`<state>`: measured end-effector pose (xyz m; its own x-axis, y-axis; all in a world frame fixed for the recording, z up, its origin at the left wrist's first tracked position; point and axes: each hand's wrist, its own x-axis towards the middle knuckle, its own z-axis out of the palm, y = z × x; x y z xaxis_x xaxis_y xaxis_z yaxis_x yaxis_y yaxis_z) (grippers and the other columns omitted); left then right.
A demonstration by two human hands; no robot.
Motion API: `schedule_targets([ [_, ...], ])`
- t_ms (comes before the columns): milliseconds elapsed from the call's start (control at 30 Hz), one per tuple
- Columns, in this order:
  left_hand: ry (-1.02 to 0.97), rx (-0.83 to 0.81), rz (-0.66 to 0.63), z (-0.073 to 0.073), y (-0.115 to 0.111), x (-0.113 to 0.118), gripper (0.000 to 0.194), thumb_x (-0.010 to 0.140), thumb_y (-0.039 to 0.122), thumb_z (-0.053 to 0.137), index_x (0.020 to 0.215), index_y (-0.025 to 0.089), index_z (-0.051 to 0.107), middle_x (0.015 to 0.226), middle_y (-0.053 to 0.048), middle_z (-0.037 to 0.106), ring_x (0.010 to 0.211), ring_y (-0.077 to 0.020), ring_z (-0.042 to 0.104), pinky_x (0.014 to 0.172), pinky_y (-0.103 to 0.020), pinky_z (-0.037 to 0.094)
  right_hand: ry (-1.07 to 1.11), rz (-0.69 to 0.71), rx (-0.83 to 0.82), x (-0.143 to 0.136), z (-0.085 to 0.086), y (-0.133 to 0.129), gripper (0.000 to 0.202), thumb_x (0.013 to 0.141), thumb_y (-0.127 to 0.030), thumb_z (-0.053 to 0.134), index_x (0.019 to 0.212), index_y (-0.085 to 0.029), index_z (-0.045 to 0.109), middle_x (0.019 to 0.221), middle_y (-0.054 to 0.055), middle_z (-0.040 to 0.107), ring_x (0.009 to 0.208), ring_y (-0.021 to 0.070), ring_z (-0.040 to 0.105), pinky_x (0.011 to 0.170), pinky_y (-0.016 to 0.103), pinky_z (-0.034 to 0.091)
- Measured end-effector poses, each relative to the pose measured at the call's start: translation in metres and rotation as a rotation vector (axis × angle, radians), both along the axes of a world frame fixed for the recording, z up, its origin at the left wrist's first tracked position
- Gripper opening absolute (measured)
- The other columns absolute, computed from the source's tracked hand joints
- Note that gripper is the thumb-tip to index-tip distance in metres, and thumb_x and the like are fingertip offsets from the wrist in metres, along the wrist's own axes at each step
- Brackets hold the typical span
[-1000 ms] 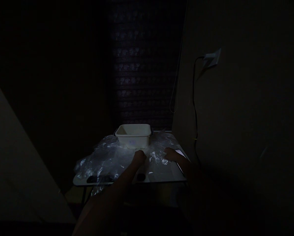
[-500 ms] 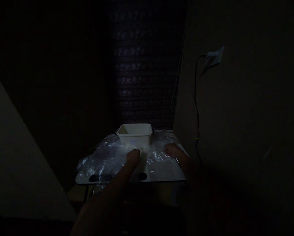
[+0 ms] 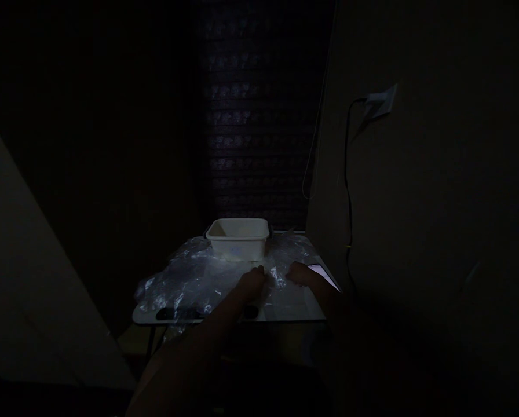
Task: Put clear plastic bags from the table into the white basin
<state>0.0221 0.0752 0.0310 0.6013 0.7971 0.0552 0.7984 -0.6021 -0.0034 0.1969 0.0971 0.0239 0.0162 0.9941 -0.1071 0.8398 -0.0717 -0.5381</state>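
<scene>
The room is very dark. Clear plastic film or bags (image 3: 185,278) lie crumpled over a small white table (image 3: 285,313). A white rectangular tub (image 3: 237,249) stands at the table's back. My left hand (image 3: 253,280), its fingers closed, is at the left edge of the clear plastic on the right side, in front of the tub. My right hand (image 3: 298,273) is closed at the right edge of the same shiny plastic and seems to pinch it. A lit phone-like screen (image 3: 322,273) lies beside my right wrist.
Behind the table hangs a dark patterned blind (image 3: 251,133) with a looped cord. On the right wall a plug sits in an outlet (image 3: 381,101), and its black cable (image 3: 347,185) runs down beside the table. A pale slanted panel (image 3: 33,260) stands at left.
My left hand has moved right, toward my right hand. My right hand has shifted slightly left and down. More of the lit screen shows now.
</scene>
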Motion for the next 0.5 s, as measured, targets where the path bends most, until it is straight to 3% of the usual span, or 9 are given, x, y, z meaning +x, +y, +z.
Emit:
schedule_targets([
  [133,-0.039,0.021,0.066,0.001,0.006,-0.004,0.022,0.071,0.017,0.033,0.082,0.015,0.052,0.087,-0.008,0.047,0.077,-0.0167,0.048,0.062,-0.026,0.037,-0.126,0.079,-0.121,-0.007,-0.001,0.001,0.01,0.053,-0.02,0.05,0.053,-0.01,0.053,0.045,0.003,0.053,0.039,0.0114,0.049,0.035,0.019,0.032],
  [267,-0.072,0.038,-0.015,0.001,0.012,-0.015,0.024,0.067,0.01,0.035,0.079,0.017,0.054,0.086,-0.006,0.048,0.076,-0.0149,0.048,0.063,-0.024,0.037,-0.169,0.093,-0.155,-0.013,-0.002,0.003,0.012,0.051,-0.016,0.05,0.061,-0.009,0.053,0.051,0.005,0.055,0.042,0.0118,0.051,0.036,0.018,0.033],
  [500,-0.108,0.012,-0.037,0.004,0.017,-0.032,0.031,0.059,0.001,0.035,0.078,0.013,0.056,0.083,-0.007,0.051,0.078,-0.0145,0.048,0.069,-0.023,0.036,-0.169,0.11,-0.157,-0.018,0.001,-0.001,0.016,0.057,-0.022,0.047,0.066,-0.01,0.053,0.061,0.008,0.057,0.045,0.0127,0.052,0.036,0.019,0.035],
])
